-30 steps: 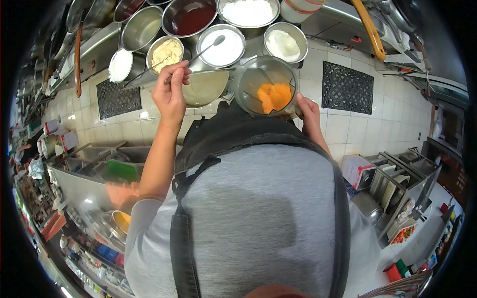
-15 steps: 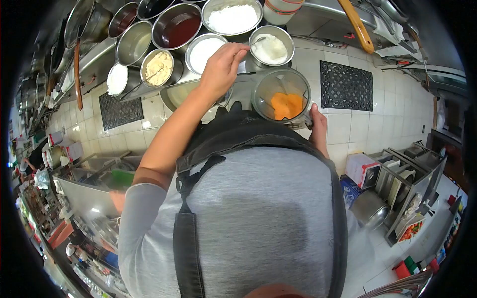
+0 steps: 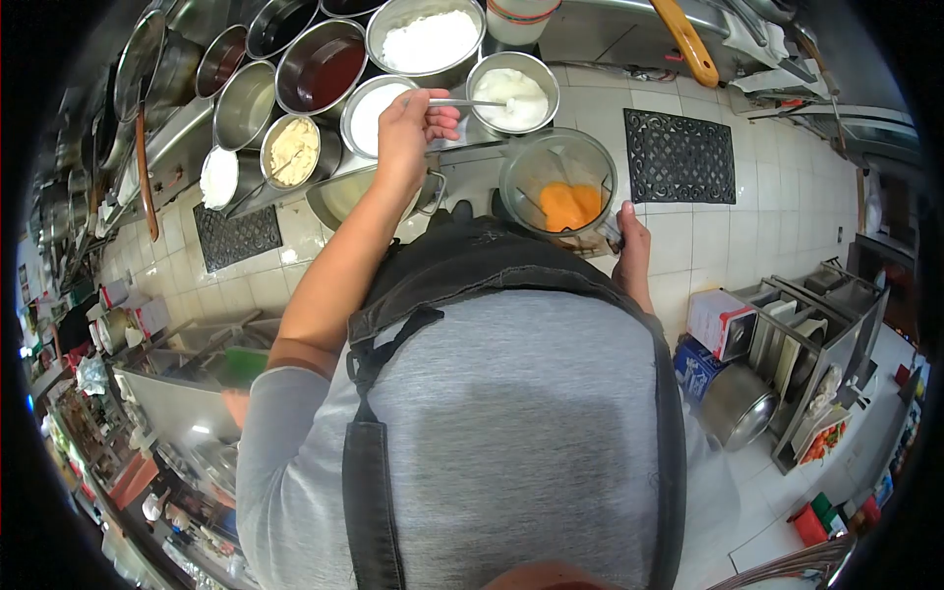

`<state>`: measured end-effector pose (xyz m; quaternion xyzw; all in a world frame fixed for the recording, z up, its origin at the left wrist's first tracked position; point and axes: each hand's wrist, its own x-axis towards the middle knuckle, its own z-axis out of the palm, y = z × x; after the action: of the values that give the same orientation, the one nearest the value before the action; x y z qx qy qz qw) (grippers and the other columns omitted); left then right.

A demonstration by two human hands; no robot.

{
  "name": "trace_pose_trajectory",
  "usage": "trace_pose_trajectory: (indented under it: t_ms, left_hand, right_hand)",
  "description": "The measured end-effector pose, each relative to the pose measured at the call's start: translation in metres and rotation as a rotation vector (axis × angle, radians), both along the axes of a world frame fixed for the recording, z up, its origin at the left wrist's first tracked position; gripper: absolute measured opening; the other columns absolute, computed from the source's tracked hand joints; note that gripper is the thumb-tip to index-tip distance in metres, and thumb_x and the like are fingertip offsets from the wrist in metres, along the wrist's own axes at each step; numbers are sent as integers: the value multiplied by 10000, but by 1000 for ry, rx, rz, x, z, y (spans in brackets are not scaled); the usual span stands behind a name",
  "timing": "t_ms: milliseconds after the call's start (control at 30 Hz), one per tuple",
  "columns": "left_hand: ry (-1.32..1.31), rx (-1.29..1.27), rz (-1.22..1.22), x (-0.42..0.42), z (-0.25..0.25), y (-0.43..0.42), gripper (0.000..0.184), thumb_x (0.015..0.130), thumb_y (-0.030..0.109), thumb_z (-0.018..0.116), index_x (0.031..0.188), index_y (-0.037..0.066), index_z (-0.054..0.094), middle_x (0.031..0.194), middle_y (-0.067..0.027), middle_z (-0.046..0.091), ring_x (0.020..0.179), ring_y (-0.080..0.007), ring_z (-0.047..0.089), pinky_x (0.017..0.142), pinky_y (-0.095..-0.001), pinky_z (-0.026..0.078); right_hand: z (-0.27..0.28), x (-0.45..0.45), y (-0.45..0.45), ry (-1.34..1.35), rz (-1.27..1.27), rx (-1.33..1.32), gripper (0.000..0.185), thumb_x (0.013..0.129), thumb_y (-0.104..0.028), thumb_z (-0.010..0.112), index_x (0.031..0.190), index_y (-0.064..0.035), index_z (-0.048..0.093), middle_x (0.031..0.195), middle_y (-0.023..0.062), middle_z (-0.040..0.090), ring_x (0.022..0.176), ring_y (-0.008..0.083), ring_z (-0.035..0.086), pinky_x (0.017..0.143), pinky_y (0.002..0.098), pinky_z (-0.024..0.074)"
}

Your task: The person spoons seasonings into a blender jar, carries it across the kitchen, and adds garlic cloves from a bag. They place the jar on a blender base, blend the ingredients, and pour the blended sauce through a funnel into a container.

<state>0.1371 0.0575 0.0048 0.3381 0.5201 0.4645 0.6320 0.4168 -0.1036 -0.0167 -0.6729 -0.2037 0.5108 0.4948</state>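
I'm switching to twelve o'clock's white-filled round steel bowl [image 3: 555, 90], left grip [image 3: 406, 130] clasping a slim silver spoon [image 3: 462, 102], right grip [image 3: 634, 244] a clear jug [image 3: 532, 163].

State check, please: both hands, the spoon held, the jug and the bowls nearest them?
Left hand: closed on the spoon.
Spoon: tip at the right-hand white-filled bowl; whether dipped, unclear.
Right hand: holding the jug at its handle side.
Jug: uncovered, part-filled with orange contents.
Right-hand white-filled bowl: uncovered.
White-filled bowl by the left hand: uncovered, partly hidden.
Yellow-filled bowl: uncovered.
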Motion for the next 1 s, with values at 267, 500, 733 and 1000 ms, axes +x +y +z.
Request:
trace_pose_trajectory:
  t_ms: [267, 500, 733, 1000]
  left_hand:
    - [-90, -23, 26, -13, 6, -3, 321, 1001, 195, 389, 1082, -78, 537, 862, -157, 628, 704, -175, 597, 647, -291, 520]
    - [-70, 63, -6, -17, 32, -15, 322, 998, 210, 415, 1033, -70, 571, 808, -143, 636, 651, -160, 600, 587, -274, 529]
    - [71, 55, -305, 10, 22, -43, 306, 998, 230, 438, 1042, -29, 595, 797, -95, 636, 673, -114, 575, 590, -266, 494]
    - [451, 386, -621, 23, 38, -58, 234, 976, 179, 496, 1030, 12, 651, 782, -45, 633, 649, -89, 569, 572, -222, 478]
  right_hand:
    - [-1, 1, 3, -13, 36, 16, 428, 921, -442, 576, 636, -124, 549, 626, -76, 458, 568, 44, 346, 529, 232, 256]
    - [-7, 2, 1, -12, 55, 12, 436, 922, -443, 571, 622, -129, 534, 611, -82, 432, 557, 46, 314, 521, 239, 229]
    - [2, -6, 5, 8, 51, 21, 435, 930, -439, 559, 642, -113, 562, 623, -79, 456, 567, 42, 332, 529, 232, 249]
    - [5, -8, 6, 38, 42, 14, 431, 927, -441, 562, 665, -100, 585, 628, -74, 458, 572, 38, 347, 532, 229, 260]
